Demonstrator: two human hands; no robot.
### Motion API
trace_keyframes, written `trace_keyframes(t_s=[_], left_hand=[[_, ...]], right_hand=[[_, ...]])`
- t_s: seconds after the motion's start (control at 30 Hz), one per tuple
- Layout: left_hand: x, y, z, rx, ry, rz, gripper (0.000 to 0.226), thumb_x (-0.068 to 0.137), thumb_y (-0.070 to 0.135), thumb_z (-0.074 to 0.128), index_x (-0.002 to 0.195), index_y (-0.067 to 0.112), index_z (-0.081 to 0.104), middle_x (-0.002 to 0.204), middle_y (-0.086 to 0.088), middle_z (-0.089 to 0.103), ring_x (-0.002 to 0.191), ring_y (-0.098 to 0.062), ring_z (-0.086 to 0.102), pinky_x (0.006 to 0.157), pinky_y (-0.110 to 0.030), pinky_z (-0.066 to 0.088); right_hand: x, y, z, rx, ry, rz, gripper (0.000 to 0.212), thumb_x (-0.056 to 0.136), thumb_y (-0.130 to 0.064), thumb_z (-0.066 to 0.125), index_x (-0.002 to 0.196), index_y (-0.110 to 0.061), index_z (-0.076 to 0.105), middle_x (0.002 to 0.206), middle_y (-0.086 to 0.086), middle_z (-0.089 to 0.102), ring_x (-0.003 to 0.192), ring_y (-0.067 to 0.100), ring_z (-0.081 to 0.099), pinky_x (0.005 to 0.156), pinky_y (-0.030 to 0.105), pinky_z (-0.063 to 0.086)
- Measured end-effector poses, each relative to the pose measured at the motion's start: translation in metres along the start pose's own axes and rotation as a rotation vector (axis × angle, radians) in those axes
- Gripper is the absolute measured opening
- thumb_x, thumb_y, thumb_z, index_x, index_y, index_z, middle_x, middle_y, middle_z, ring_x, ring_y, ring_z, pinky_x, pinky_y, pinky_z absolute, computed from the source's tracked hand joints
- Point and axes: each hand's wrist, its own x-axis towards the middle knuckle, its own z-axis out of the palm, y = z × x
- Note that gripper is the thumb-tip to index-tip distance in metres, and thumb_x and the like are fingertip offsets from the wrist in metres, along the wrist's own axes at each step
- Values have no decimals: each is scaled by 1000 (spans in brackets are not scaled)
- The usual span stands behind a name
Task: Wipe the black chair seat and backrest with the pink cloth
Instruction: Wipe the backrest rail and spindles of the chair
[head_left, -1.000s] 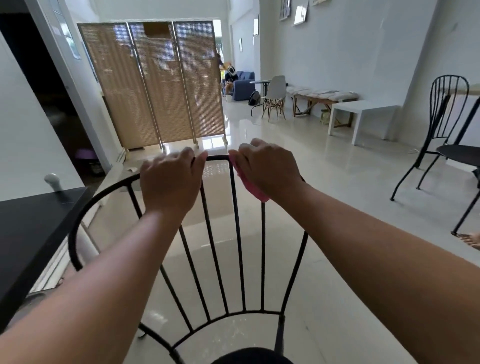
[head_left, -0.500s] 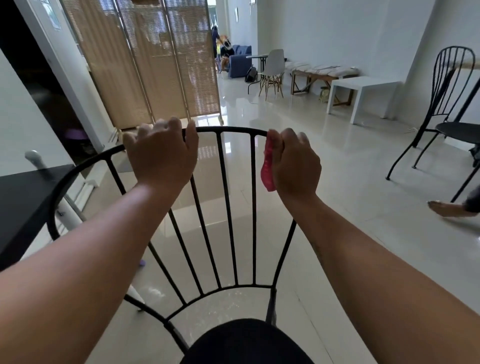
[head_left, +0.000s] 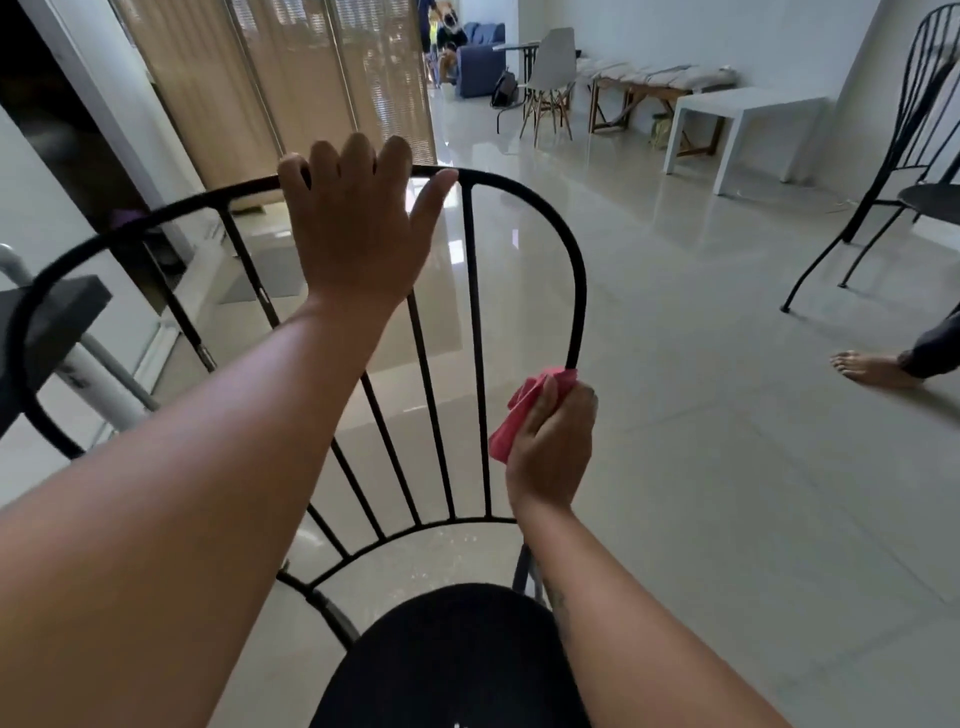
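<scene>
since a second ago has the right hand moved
Yes: right hand and pink cloth slid from the top of the backrest down its right side.

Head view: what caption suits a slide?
Left hand grips the black chair backrest; right hand holds the pink cloth round its side rail.

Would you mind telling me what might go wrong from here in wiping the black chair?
The right hand grips the bunched pink cloth round the backrest at its right edge; it may skip the thin bars.
The left hand holds the top rail; leaning on it might tip or slide the chair on the glossy floor.
A bare foot lies nearby, possibly in the chair's path.
</scene>
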Motion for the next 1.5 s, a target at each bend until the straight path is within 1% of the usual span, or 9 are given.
trace_keyframes(t_s=[0.13, 0.23, 0.4, 0.6, 0.7, 0.97, 1.13, 1.27, 1.5], left_hand=[[5, -5, 9, 21, -9, 12, 68, 96, 68, 9, 107, 11, 45, 100, -15, 50, 99, -33, 46, 91, -48, 30], [6, -6, 10, 49, -23, 1, 71, 95, 69, 7, 112, 12, 44, 105, -15, 49, 104, -33, 45, 95, -48, 28], [10, -5, 4, 56, -32, -17, 70, 95, 69, 6, 111, 12, 44, 104, -14, 49, 103, -33, 45, 94, -49, 29], [0, -1, -11, 14, 10, -29, 60, 98, 65, 20, 97, 13, 50, 91, -11, 53, 88, -33, 48, 85, -47, 32], [-1, -1, -21, 22, -27, -10, 57, 99, 62, 23, 96, 14, 53, 89, -9, 57, 87, -33, 51, 83, -46, 33], [14, -31, -50, -230, -337, 113, 45, 102, 50, 24, 119, 23, 56, 117, -6, 62, 109, -32, 55, 91, -43, 39], [2, -74, -59, -105, -340, 30, 50, 99, 55, 21, 113, 20, 53, 114, -7, 64, 106, -33, 55, 87, -46, 39], [-6, -71, -53, -57, -285, -3, 50, 100, 52, 22, 105, 16, 57, 104, -8, 65, 95, -35, 58, 86, -46, 38], [-11, -69, -37, 4, -154, -15, 49, 102, 49, 26, 98, 12, 59, 94, -9, 65, 87, -36, 58, 79, -45, 37]], right_hand=[[-66, 67, -2, -93, -319, 160, 43, 98, -46, 28, 96, -9, 50, 92, 2, 49, 82, 20, 53, 73, 28, 42], [-89, 111, -9, -287, -671, 333, 35, 99, -47, 33, 103, -14, 44, 102, 0, 41, 97, 26, 52, 76, 36, 43], [-65, 109, -22, -264, -821, 205, 24, 99, -44, 40, 97, -21, 45, 100, -1, 50, 95, 20, 50, 78, 36, 45], [1, 25, -35, -103, -438, -13, 41, 93, -57, 29, 87, -18, 44, 83, -4, 51, 72, 16, 53, 58, 25, 38], [66, -30, -42, -142, -258, -207, 43, 97, -50, 30, 91, -12, 49, 85, 2, 52, 75, 26, 57, 60, 28, 33], [166, -151, -54, -408, -339, -929, 28, 101, -32, 44, 105, -6, 55, 97, 15, 55, 82, 28, 55, 62, 33, 45], [125, -148, -42, -284, -245, -663, 33, 102, -39, 42, 98, -9, 54, 87, 8, 58, 68, 23, 58, 56, 33, 47], [92, -134, -11, -72, -255, -365, 38, 101, -41, 41, 97, -7, 59, 87, 9, 66, 75, 28, 63, 65, 38, 50], [80, -126, 25, -63, -135, -402, 29, 101, -30, 43, 92, -7, 56, 81, 8, 61, 66, 26, 61, 57, 27, 37]])
